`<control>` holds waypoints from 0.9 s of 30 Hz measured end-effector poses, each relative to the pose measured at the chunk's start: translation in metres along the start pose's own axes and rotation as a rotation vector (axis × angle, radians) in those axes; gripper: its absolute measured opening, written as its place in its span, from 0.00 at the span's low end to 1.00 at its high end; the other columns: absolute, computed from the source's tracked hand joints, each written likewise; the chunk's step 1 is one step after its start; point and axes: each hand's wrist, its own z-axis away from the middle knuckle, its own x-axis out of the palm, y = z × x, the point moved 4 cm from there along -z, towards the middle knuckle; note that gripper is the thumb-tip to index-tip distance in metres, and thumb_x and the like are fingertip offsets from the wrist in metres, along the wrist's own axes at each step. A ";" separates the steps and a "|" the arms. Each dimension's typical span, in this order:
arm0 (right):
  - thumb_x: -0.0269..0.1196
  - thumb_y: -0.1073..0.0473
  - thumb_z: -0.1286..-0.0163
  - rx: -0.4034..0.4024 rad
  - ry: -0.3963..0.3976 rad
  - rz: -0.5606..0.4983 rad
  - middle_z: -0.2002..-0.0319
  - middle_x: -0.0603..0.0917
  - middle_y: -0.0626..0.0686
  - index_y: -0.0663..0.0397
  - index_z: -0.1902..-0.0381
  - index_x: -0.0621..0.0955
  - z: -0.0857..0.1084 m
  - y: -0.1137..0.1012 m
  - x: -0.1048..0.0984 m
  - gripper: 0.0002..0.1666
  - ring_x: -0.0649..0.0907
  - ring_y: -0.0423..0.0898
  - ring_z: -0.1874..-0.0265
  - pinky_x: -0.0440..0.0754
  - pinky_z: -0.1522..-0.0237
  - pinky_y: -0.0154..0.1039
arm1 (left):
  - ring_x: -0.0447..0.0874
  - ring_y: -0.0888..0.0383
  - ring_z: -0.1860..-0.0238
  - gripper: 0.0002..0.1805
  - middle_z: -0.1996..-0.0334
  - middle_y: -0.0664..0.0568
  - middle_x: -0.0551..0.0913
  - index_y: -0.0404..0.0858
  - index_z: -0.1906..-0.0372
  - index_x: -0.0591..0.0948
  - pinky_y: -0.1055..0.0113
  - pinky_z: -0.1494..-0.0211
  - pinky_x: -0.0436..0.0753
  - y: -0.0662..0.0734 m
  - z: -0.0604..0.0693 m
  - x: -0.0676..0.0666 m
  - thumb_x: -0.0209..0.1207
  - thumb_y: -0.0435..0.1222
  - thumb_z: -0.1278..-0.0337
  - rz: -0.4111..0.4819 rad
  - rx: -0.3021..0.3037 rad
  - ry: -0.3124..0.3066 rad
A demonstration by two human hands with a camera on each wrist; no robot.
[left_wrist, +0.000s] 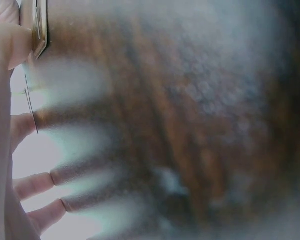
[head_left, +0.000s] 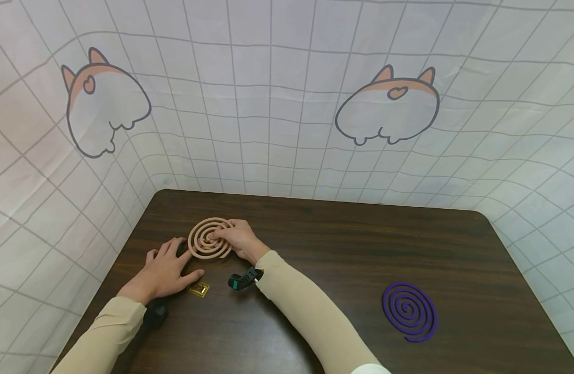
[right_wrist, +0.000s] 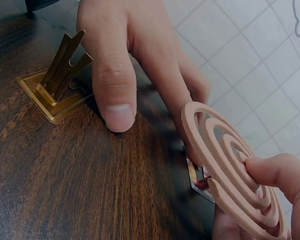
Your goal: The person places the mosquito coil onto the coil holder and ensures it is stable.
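My right hand [head_left: 240,240] pinches a beige spiral coil [head_left: 209,255] near its centre; in the right wrist view the coil [right_wrist: 215,165] is tilted, the thumb on its face. Beside it my left hand [head_left: 162,272] lies spread with fingertips on the table, the index finger at the coil's edge. In the right wrist view that finger of the left hand [right_wrist: 140,65] reaches a small flat printed piece [right_wrist: 194,181], partly hidden under the coil. A gold metal stand [right_wrist: 55,95] with an upright prong stands beside the left thumb, also seen in the head view [head_left: 199,289].
A purple spiral coil [head_left: 410,311] lies on the right part of the dark wooden table [head_left: 315,249]. A white gridded curtain [head_left: 287,104] with cartoon animal prints surrounds the table's back and sides. Black straps are on both wrists, one strap [head_left: 243,279] hanging by the right.
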 end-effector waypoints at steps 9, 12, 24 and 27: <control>0.70 0.67 0.36 -0.007 -0.009 0.011 0.67 0.86 0.50 0.58 0.54 0.82 -0.001 0.001 0.000 0.13 0.86 0.40 0.72 0.85 0.70 0.31 | 0.59 0.29 0.24 0.43 0.25 0.32 0.62 0.45 0.23 0.71 0.24 0.35 0.63 0.002 0.001 -0.002 0.54 0.67 0.33 -0.001 -0.001 0.005; 0.70 0.67 0.36 -0.005 -0.009 0.009 0.66 0.85 0.49 0.56 0.55 0.82 -0.001 0.002 0.000 0.13 0.86 0.40 0.72 0.86 0.70 0.31 | 0.59 0.29 0.24 0.43 0.25 0.32 0.63 0.45 0.23 0.71 0.24 0.35 0.63 0.002 0.002 -0.002 0.53 0.68 0.33 -0.004 0.000 0.005; 0.71 0.64 0.35 0.007 -0.003 0.038 0.68 0.87 0.50 0.54 0.57 0.83 0.000 0.000 0.000 0.10 0.86 0.41 0.74 0.85 0.72 0.33 | 0.58 0.29 0.24 0.44 0.24 0.32 0.62 0.44 0.23 0.70 0.24 0.35 0.63 0.001 0.001 -0.002 0.53 0.68 0.33 -0.006 -0.002 0.000; 0.73 0.64 0.36 0.017 -0.006 0.036 0.68 0.86 0.50 0.55 0.56 0.83 -0.002 0.001 -0.001 0.13 0.86 0.42 0.74 0.85 0.71 0.33 | 0.59 0.29 0.24 0.44 0.25 0.32 0.62 0.44 0.23 0.71 0.24 0.35 0.63 0.002 0.001 -0.002 0.53 0.68 0.33 -0.008 0.000 -0.001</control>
